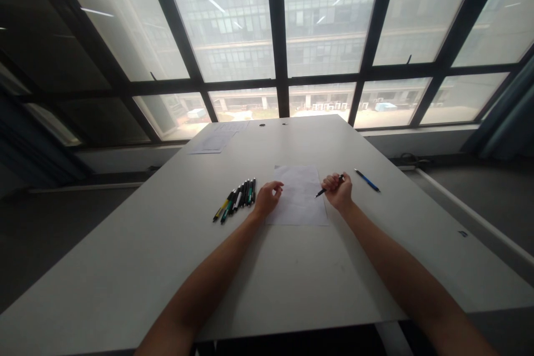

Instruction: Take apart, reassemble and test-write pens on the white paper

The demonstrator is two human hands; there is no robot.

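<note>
A white sheet of paper (297, 203) lies on the table in front of me. My right hand (339, 192) is closed round a black pen (320, 193) at the sheet's right edge. The pen's tip points down and left, over the paper, and my thumb is near its upper end. On the sheet's left edge rests my left hand (268, 198), loosely curved, with a gap between thumb and fingers and nothing in it. Just left of it, several pens (236, 200) with black, green, yellow and white parts lie side by side. A blue pen (367, 180) lies right of my right hand.
More printed sheets (212, 142) lie at the far left of the white table (167, 256). Two small dark items (262, 125) are at the far end. A small dark piece (463, 233) lies near the right edge. Large windows (233, 22) stand behind the table.
</note>
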